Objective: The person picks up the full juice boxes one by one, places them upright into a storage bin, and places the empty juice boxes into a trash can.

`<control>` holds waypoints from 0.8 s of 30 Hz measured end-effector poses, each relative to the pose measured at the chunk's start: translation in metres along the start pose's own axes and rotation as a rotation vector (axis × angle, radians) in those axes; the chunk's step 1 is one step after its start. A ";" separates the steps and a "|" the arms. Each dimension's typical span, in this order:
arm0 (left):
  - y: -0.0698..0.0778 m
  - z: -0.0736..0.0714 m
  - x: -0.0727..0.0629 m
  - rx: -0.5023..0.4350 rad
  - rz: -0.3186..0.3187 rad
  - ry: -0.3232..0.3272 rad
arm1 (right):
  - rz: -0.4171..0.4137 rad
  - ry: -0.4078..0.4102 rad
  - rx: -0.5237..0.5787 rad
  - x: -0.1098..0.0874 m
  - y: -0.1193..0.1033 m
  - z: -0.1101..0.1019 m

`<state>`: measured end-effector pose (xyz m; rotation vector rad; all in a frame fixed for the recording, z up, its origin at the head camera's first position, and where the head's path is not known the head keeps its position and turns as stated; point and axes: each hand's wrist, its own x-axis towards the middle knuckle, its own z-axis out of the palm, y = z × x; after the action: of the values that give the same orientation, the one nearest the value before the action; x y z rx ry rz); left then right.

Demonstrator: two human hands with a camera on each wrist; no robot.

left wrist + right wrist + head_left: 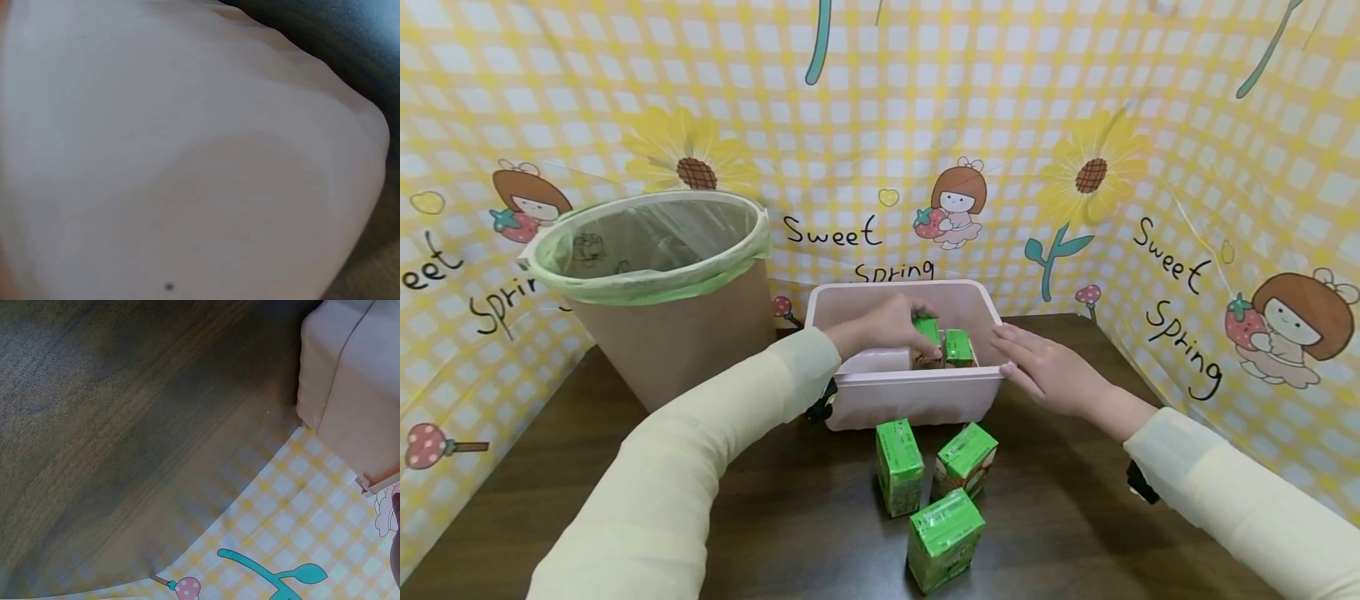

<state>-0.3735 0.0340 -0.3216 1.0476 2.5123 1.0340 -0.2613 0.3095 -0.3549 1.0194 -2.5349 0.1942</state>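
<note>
Green and boxy, the carton [928, 328] clamped between the thumb and fingers of the left hand [886, 325] is inside the pink tub [917, 402] near a second carton [958, 347], though I cannot tell whether it touches the base. The right hand [1058, 372] lies with fingers straight and nearly together at the rim; light pressure there should steady the tub, and the carton is best held level, clear of its neighbour.
</note>
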 end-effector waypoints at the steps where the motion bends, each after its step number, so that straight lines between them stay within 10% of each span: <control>1: 0.000 0.000 0.000 0.010 -0.001 -0.001 | -0.001 0.000 0.002 0.000 0.000 0.000; 24: -0.007 0.007 0.011 0.043 -0.033 -0.057 | 0.008 -0.024 0.001 0.000 0.002 0.001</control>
<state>-0.3814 0.0419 -0.3307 1.0283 2.5080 0.9315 -0.2626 0.3107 -0.3554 1.0178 -2.5607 0.1874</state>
